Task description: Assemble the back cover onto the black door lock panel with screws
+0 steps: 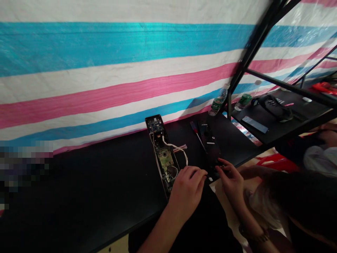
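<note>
Left hand (187,189): I rest it, fingers curled, on the opened lock body (162,154) (circuit board exposed).
Right hand (231,177): my fingertips pinch the black cover plate (210,144) on the worktop (105,182).

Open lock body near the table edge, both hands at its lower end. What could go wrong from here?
1. The white cable loops loose out of the opened lock body; the left hand beside it could snag it.
2. The black cover plate lies near the table edge under the right hand; a nudge might push it off.
3. The screwdriver lies loose beside the plate and could roll.
</note>
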### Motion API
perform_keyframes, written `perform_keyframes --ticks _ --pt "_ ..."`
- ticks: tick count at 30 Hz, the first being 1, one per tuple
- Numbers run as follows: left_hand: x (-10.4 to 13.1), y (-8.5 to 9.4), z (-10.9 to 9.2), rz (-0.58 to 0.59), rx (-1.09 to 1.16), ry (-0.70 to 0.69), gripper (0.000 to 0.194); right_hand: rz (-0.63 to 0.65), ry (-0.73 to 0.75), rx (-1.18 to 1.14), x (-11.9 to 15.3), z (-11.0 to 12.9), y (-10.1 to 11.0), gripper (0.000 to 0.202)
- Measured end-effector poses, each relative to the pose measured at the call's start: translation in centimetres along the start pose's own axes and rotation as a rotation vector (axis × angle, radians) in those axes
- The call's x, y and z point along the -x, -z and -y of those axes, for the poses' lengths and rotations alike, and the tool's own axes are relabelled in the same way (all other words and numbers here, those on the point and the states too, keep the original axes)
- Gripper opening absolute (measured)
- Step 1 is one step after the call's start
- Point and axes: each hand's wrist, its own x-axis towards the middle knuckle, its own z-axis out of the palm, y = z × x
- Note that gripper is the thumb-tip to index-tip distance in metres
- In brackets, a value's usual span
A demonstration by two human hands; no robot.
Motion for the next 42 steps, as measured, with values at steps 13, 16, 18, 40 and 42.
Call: perform_keyframes --ticks 13,16,18,40,42 --pt "1.0 6.2 -0.2 -0.483 0.298 0.115 0.014 -0.048 -0.469 -0.352 -1.5 -0.8 -1.0 0.058" --pt "1.1 7.3 -0.1 -0.580 0.339 0.168 0.013 -0.114 -0.398 -0.350 -1.3 0.3 -0.7 0.044" --pt "1.0 7.9 0.1 -0.653 0.361 0.193 0.012 -0.111 -0.338 -0.306 -0.2 1.1 -0.3 0.045" --pt "-2.7 12.8 1.7 -0.779 0.421 0.204 0.033 0.231 -0.174 -0.408 10.6 13.4 -3.1 0.049" --pt "-1.9 12.8 1.8 -0.831 0.529 0.155 0.042 0.234 -0.190 -0.401 10.7 13.1 -3.3 0.048"
